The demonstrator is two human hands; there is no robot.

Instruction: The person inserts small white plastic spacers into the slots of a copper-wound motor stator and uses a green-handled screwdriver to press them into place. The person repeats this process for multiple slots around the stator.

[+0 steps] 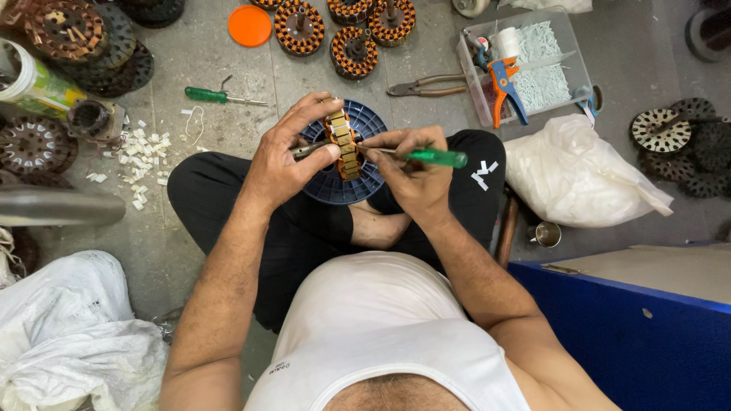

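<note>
A person sits cross-legged on the floor [213, 68], and a wound motor stator [344, 143] stands on edge over a blue plastic spool [365, 122] in the lap, turned so its rim faces up within reach of the tool. The left hand [285, 156] has its grip closed around the stator's shaft to steady it; the right hand [411, 171], beside the stator, is closed on a green-handled screwdriver [426, 156] whose tip meets the rim. The stator shows copper-orange windings with pale insulation strips between its slots.
</note>
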